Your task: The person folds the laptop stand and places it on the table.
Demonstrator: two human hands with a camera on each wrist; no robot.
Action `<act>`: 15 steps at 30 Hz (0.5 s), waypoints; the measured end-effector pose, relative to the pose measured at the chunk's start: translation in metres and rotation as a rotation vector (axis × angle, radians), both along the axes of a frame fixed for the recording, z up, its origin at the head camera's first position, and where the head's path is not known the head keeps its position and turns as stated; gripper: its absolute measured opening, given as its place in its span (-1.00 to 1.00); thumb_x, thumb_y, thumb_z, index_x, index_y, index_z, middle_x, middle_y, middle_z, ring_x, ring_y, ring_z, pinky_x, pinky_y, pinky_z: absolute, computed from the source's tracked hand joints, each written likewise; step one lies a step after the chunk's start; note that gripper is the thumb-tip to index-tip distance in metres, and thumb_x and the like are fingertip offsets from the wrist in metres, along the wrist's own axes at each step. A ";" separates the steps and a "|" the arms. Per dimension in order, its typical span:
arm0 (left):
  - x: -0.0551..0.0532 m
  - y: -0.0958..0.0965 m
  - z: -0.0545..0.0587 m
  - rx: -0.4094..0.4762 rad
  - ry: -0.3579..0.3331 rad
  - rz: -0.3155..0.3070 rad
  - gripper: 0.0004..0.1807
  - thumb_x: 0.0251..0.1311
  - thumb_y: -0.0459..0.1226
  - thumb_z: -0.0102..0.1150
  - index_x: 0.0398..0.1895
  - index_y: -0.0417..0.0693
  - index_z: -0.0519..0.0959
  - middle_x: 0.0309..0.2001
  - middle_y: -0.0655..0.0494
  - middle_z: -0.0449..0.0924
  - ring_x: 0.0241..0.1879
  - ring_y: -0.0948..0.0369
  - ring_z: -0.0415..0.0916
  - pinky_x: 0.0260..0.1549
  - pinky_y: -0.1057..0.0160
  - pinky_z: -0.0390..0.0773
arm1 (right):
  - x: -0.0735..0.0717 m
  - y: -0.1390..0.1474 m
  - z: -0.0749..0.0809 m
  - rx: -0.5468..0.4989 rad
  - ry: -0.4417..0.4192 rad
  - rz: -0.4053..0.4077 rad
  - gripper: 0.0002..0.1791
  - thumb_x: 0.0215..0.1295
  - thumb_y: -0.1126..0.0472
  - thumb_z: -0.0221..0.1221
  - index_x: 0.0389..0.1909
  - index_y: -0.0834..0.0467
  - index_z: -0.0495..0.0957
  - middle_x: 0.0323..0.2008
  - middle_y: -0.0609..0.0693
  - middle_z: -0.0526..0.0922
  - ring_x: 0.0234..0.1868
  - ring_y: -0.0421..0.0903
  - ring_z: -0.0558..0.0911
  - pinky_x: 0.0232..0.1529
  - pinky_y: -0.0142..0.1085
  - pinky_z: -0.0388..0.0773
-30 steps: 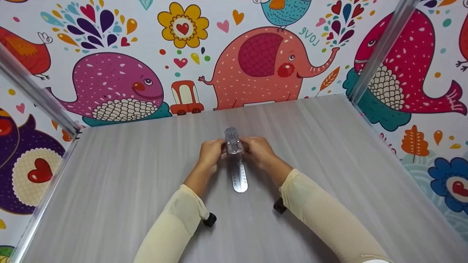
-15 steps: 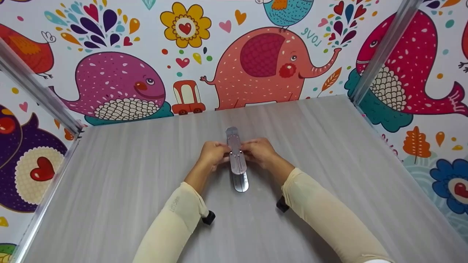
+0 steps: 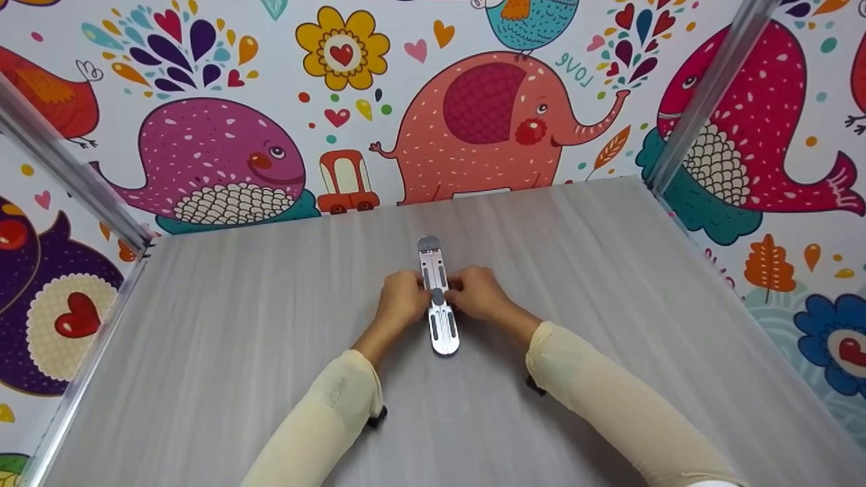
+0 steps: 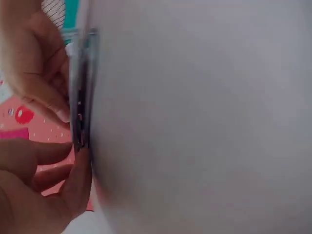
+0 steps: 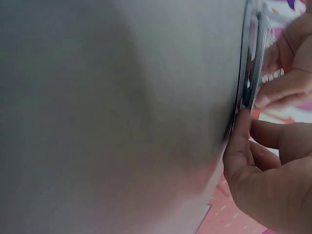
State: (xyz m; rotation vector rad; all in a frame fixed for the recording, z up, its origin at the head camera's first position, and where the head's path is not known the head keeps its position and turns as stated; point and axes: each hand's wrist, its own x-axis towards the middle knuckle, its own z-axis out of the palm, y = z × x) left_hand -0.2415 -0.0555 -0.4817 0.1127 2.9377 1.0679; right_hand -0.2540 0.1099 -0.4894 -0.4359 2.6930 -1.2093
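A slim silver folding stand [image 3: 444, 331] with rounded ends and grey pads lies lengthwise on the grey wood-grain table, folded flat. My left hand [image 3: 404, 297] pinches its left edge near the middle, and my right hand [image 3: 479, 293] pinches the right edge opposite. Seen edge-on in the left wrist view, the stand [image 4: 80, 97] shows stacked thin layers, with the left thumb and a finger at its lower end. The right wrist view has the right hand [image 5: 278, 165] with thumb and finger at the stand's edge [image 5: 253, 58], the left hand beyond.
The table [image 3: 270, 325] spreads out around both forearms. Behind it rises a wall [image 3: 237, 40] printed with cartoon animals. Metal posts [image 3: 710, 95] stand at the back corners. A dark wrist-camera block [image 3: 377, 418] shows under the left sleeve.
The stand's raised upper part has folded down toward me until it lies flat over the lower part. Both hands have lowered slightly with it, staying at its two sides.
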 end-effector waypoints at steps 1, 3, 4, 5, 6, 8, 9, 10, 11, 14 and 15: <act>0.005 0.001 0.000 -0.087 0.041 -0.042 -0.90 0.15 -0.33 0.34 -0.36 -0.21 0.74 -0.39 -0.04 0.65 -0.39 0.07 0.51 -0.40 0.13 0.53 | 0.003 0.002 0.000 0.066 0.079 0.061 -0.86 0.28 0.29 0.32 -0.20 0.28 0.74 -0.44 0.02 0.73 -0.48 -0.21 0.56 -0.41 -0.35 0.55; 0.018 0.001 0.002 -0.212 0.068 -0.131 -0.75 0.24 -0.19 0.34 -0.17 -0.20 0.72 -0.22 -0.11 0.64 -0.22 -0.04 0.55 -0.26 -0.01 0.55 | 0.010 0.008 0.002 0.162 0.203 0.173 -0.77 0.31 0.16 0.35 -0.17 0.26 0.69 -0.41 0.03 0.69 -0.41 -0.15 0.53 -0.35 -0.26 0.50; 0.025 0.000 0.004 -0.258 0.068 -0.176 -0.65 0.27 -0.12 0.33 -0.03 -0.19 0.69 -0.12 -0.15 0.62 -0.12 -0.10 0.55 -0.19 -0.09 0.55 | 0.014 0.012 0.002 0.190 0.244 0.228 -0.67 0.31 0.09 0.36 -0.09 0.27 0.67 -0.35 0.05 0.70 -0.34 -0.12 0.57 -0.27 -0.21 0.54; 0.032 -0.001 0.004 -0.301 0.071 -0.220 -0.56 0.29 -0.07 0.30 0.10 -0.16 0.65 -0.02 -0.17 0.59 -0.01 -0.15 0.53 -0.12 -0.16 0.54 | 0.019 0.015 0.003 0.211 0.273 0.275 -0.56 0.31 0.04 0.36 0.02 0.30 0.64 -0.25 0.08 0.73 -0.25 -0.08 0.62 -0.17 -0.16 0.58; 0.039 -0.003 0.005 -0.338 0.072 -0.261 -0.48 0.30 -0.01 0.28 0.22 -0.12 0.60 0.06 -0.19 0.57 0.07 -0.19 0.50 -0.07 -0.24 0.51 | 0.024 0.019 0.004 0.235 0.297 0.315 -0.43 0.31 -0.03 0.36 0.15 0.31 0.58 -0.14 0.11 0.73 -0.15 -0.04 0.65 -0.06 -0.12 0.60; 0.053 -0.008 0.005 -0.379 0.051 -0.320 -0.36 0.33 0.06 0.24 0.39 -0.03 0.48 0.24 -0.19 0.50 0.26 -0.26 0.39 0.08 -0.42 0.39 | 0.036 0.027 0.005 0.303 0.331 0.379 -0.19 0.28 -0.15 0.35 0.37 0.31 0.43 0.10 0.15 0.69 0.08 0.05 0.66 0.13 -0.02 0.58; 0.060 -0.010 0.005 -0.399 0.040 -0.345 -0.32 0.32 0.08 0.23 0.44 0.02 0.44 0.31 -0.18 0.46 0.34 -0.29 0.33 0.14 -0.50 0.30 | 0.042 0.030 0.005 0.347 0.346 0.403 -0.12 0.28 -0.20 0.34 0.43 0.29 0.37 0.19 0.15 0.65 0.17 0.08 0.63 0.17 0.03 0.57; 0.066 -0.012 0.004 -0.418 0.037 -0.365 -0.29 0.31 0.09 0.24 0.47 0.05 0.40 0.37 -0.17 0.43 0.39 -0.32 0.27 0.17 -0.58 0.20 | 0.048 0.033 0.005 0.396 0.362 0.422 -0.07 0.28 -0.25 0.31 0.48 0.26 0.32 0.27 0.13 0.60 0.24 0.11 0.59 0.19 0.08 0.55; 0.072 -0.014 0.004 -0.437 0.035 -0.381 -0.27 0.30 0.09 0.26 0.49 0.07 0.39 0.41 -0.16 0.40 0.43 -0.35 0.21 0.19 -0.64 0.10 | 0.053 0.035 0.004 0.443 0.375 0.435 -0.05 0.29 -0.29 0.27 0.51 0.22 0.29 0.31 0.13 0.57 0.28 0.13 0.57 0.17 0.13 0.54; 0.083 -0.016 0.002 -0.488 0.053 -0.402 -0.23 0.26 0.10 0.30 0.50 0.08 0.38 0.47 -0.12 0.36 0.46 -0.42 0.13 0.18 -0.72 -0.07 | 0.065 0.037 0.000 0.572 0.447 0.441 -0.10 0.34 -0.36 0.16 0.51 0.14 0.31 0.33 0.10 0.56 0.31 0.13 0.54 0.05 0.19 0.55; 0.085 -0.015 0.001 -0.505 0.064 -0.405 -0.22 0.26 0.10 0.30 0.50 0.07 0.38 0.47 -0.11 0.36 0.46 -0.42 0.14 0.18 -0.72 -0.08 | 0.068 0.036 -0.002 0.601 0.478 0.433 -0.13 0.36 -0.36 0.13 0.49 0.13 0.34 0.31 0.09 0.58 0.30 0.11 0.54 0.01 0.18 0.56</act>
